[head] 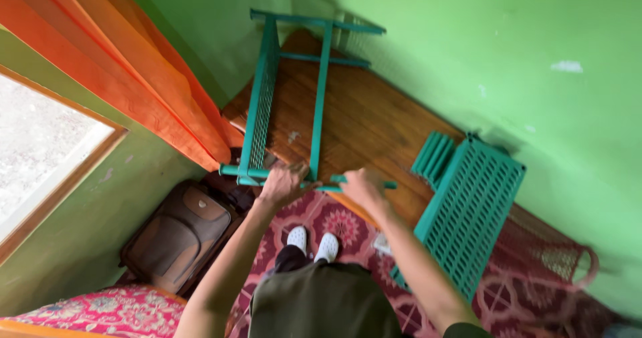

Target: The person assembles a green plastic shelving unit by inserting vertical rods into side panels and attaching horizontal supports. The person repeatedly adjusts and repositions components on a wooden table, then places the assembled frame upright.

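Two hands grip one green frame (287, 97) that fills the upper middle of the picture, standing on a wooden floor (374, 121) against a green wall (508, 64). It is an open rack of thin bars with one perforated side panel, long and skeletal, and it likely is light for its size but awkward: the length would make it swing and rack if lifted from one end only. Bars look rigid and painted smooth, so probably a little slick under bare skin. Its near crossbar, at centre frame, is the natural hold, and both hands are already there.

At right of centre, a perforated green panel (471, 207) leans beside a bundle of green bars (433, 154), apart from the frame. Orange curtain (134, 64) hangs at upper left; a brown suitcase (177, 234) lies at lower left, and a patterned red rug (341, 224) covers the bottom middle.

The left hand (282, 184) is closed over the crossbar near the upright post. The right hand (363, 187) is wrapped round the same bar a little further right. White shoes (313, 242) show just beneath them.
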